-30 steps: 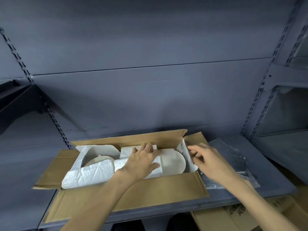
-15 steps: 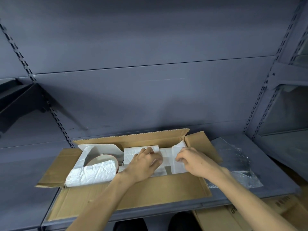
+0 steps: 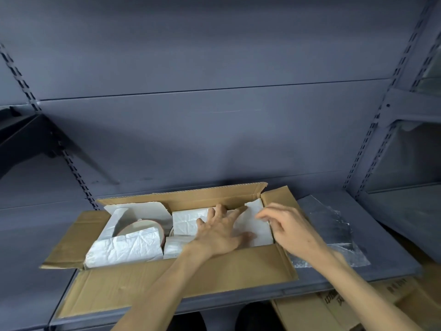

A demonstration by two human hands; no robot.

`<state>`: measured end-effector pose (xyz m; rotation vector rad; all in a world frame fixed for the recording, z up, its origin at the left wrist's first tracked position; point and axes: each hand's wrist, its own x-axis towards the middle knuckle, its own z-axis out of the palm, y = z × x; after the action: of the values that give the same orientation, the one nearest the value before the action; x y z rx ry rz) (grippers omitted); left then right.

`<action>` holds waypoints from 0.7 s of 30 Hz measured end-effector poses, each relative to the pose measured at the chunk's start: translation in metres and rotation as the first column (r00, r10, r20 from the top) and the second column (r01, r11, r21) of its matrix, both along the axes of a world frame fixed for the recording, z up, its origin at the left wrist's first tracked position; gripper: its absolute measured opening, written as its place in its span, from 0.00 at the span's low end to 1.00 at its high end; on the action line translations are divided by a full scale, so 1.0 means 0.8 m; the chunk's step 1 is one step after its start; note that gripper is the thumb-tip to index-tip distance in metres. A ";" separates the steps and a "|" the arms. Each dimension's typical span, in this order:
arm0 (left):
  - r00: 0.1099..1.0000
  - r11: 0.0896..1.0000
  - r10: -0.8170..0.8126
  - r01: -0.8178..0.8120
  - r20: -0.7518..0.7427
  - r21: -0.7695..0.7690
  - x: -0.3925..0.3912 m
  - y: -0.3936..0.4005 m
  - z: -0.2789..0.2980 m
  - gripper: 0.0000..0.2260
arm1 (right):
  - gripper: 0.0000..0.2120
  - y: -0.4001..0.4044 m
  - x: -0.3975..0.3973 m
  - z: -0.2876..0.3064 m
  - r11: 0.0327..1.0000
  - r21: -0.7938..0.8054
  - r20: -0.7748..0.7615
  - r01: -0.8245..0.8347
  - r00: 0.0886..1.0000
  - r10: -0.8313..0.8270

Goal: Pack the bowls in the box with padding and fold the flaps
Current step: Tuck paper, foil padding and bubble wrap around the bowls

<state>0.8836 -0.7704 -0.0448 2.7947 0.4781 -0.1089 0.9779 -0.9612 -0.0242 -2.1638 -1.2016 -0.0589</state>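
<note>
Pressing flat on white padding in right half of box (image 3: 167, 280): left hand (image 3: 218, 231), palm down, fingers spread, thumb out toward near wall. Right hand (image 3: 286, 226) at right end of box, fingers curled, fingertips pinching the edge of a padding sheet (image 3: 256, 223).

Count, box: 1, open, on grey shelf (image 3: 393, 237). Flaps: 4 visible, all unfolded — near flap lying out over shelf edge, far flap upright, left flap spread flat, right flap tilted outward.

Count, bowls: 1 visible, bowl (image 3: 140, 229), pale with reddish-brown rim, in left half of box, partly covered by padding piece (image 3: 126, 250). Others, if any, hidden under padding; cannot tell.

Count, padding: several white pieces; exact number unclear where overlapped.

Beside box, right: 1 sheet of clear plastic film (image 3: 334, 230) on shelf. Below shelf: more cardboard (image 3: 334, 309), printed.
</note>
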 end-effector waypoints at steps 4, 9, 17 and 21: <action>1.000 1.000 -0.014 0.014 -0.013 0.018 0.006 0.001 -0.008 0.31 | 0.19 -0.045 0.045 -0.002 0.888 0.339 -0.116 0.310 0.951 -0.287; 0.999 1.000 -0.009 0.009 -0.042 0.003 0.009 0.005 -0.018 0.28 | 0.14 -0.109 0.115 -0.045 0.715 0.110 -0.356 0.691 0.699 -0.621; 0.989 0.987 0.113 -0.100 -0.096 0.129 0.030 -0.029 -0.007 0.21 | 0.35 -0.114 0.105 -0.096 0.680 -0.611 -0.055 0.405 0.836 -0.546; 0.995 0.992 0.085 -0.079 -0.054 0.101 0.020 -0.025 -0.007 0.21 | 0.44 -0.111 0.099 -0.084 0.631 -0.703 -0.055 0.327 0.860 -0.508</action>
<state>0.8996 -0.7907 -0.0504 2.8696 0.6281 -0.1528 1.0568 -1.0498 -0.0915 -2.9489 -0.5638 0.5252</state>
